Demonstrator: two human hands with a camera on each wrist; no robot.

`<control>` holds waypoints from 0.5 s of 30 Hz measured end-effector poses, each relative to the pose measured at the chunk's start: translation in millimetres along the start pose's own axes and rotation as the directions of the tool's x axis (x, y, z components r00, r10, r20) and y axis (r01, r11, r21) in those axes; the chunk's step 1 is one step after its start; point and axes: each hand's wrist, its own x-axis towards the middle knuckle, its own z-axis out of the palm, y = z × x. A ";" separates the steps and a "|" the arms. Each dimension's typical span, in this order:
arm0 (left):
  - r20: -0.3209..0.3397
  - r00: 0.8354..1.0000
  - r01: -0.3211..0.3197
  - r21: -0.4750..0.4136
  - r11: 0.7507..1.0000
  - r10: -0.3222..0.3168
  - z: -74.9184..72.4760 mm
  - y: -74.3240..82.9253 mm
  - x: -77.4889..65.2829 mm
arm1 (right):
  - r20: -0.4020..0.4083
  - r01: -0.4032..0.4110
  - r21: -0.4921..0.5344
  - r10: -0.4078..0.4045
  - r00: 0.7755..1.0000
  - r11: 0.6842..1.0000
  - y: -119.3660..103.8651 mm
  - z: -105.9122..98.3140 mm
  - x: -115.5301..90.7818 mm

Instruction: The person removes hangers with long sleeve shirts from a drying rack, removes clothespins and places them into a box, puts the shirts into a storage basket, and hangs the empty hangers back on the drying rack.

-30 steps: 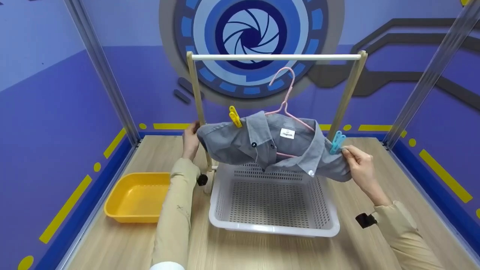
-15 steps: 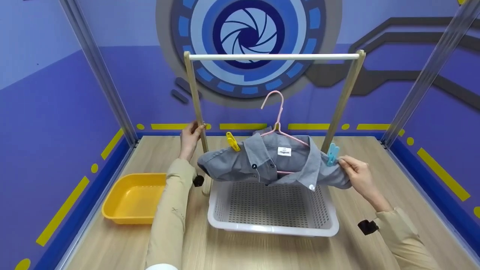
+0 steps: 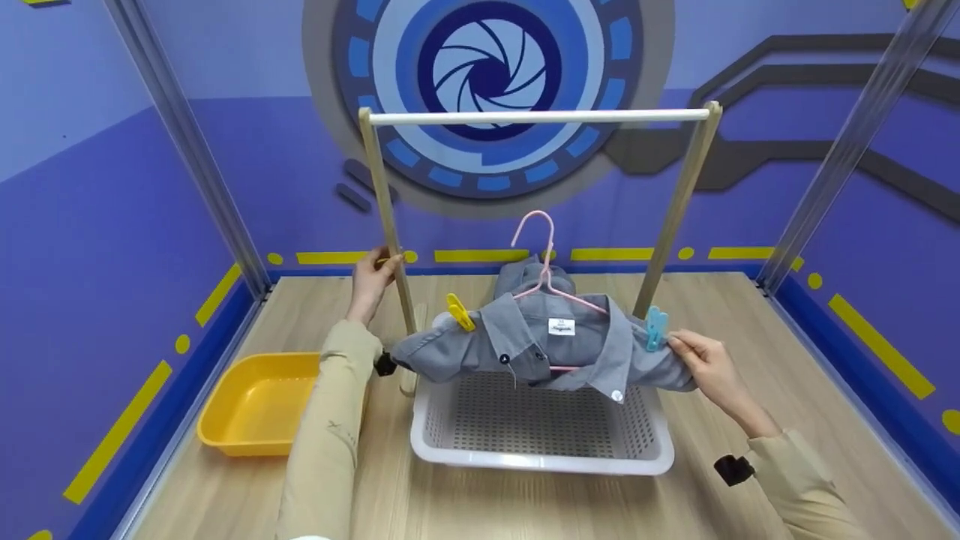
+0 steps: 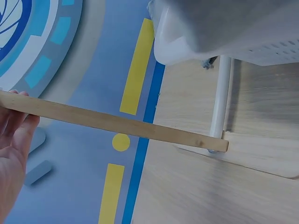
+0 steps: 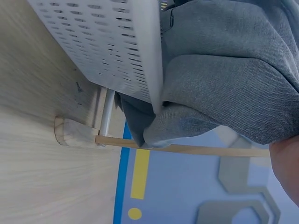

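Observation:
My right hand (image 3: 712, 371) pinches the shoulder of a grey shirt (image 3: 450, 356) beside a light-blue clothespin (image 3: 656, 330). A yellow clothespin (image 3: 460, 313) clips the other shoulder. The shirt is on a pink hanger (image 3: 547, 276), whose bare hook stands up below the rack's bar. Most of the shirt's body droops behind the basket's far rim. My left hand (image 3: 373, 281) holds the left post (image 4: 107, 122) of a wooden drying rack, thumb on the near side and fingers partly hidden behind it. In the right wrist view, grey cloth (image 5: 229, 88) covers most of that hand.
A white perforated basket (image 3: 540, 461) stands under the shirt, in front of the rack. The rack's white crossbar (image 3: 540, 117) runs across above. To the left is a yellow tub (image 3: 255, 450), partly behind my left sleeve. Blue-purple walls and metal corner posts enclose the table.
The shirt and hanger have come down towards the basket, with my right hand lowering too. My left hand, earlier at the shirt's left edge, is now on the rack post.

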 end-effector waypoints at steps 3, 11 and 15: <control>0.013 1.000 -0.011 -0.005 1.000 0.011 -0.8 1.3 0.6 | 0.009 -0.022 -0.003 0.022 1.000 1.000 -0.7 -0.4 -0.6; -0.001 1.000 -0.022 0.012 1.000 0.022 -1.0 0.7 -1.0 | 0.030 0.006 0.029 -0.007 1.000 1.000 2.8 2.8 -2.1; -0.001 1.000 -0.031 0.033 0.999 0.031 -0.6 0.7 -2.5 | 0.031 0.023 0.035 -0.025 0.999 0.999 5.1 3.9 -3.3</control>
